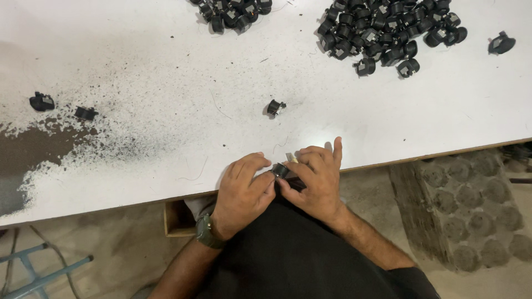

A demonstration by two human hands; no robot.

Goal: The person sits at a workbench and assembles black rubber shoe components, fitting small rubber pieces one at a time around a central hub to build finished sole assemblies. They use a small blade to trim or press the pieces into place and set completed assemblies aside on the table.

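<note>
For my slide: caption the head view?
Both hands, left hand and right hand, hold a small black part at the white table edge.

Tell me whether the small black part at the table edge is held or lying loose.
Held: the left hand and right hand both pinch the small black part.

Bright, even light — soft shadows, sharp.

small black part (pixel 280 170) | pinched between both hands' fingertips | at table's near edge
</note>
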